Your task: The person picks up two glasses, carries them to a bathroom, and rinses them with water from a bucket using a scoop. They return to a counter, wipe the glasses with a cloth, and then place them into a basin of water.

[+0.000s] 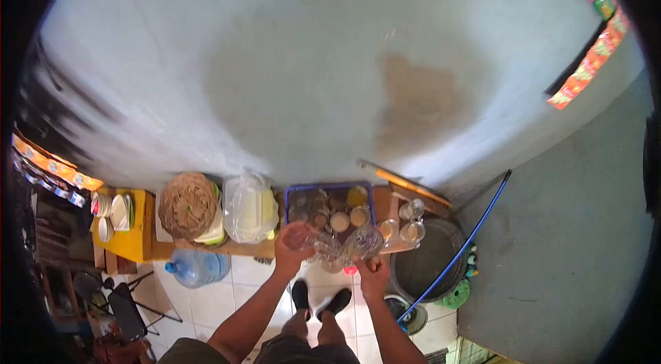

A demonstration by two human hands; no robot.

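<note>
Both hands are out in front of me, just over the near edge of the wooden bench. My left hand is closed on a transparent glass, tilted toward the middle. Another transparent glass is in my right hand, its wide end pointing away from me. The two glasses meet or overlap between the hands. Right behind them lies a blue-rimmed tray with several glasses and cups in it. More upturned glasses stand on the bench to the right of the tray.
A woven basket and a lidded plastic container stand left of the tray. A large dark tub is at the right, crossed by a blue pole. Below the bench lies a blue water jug; a folding stand is farther left.
</note>
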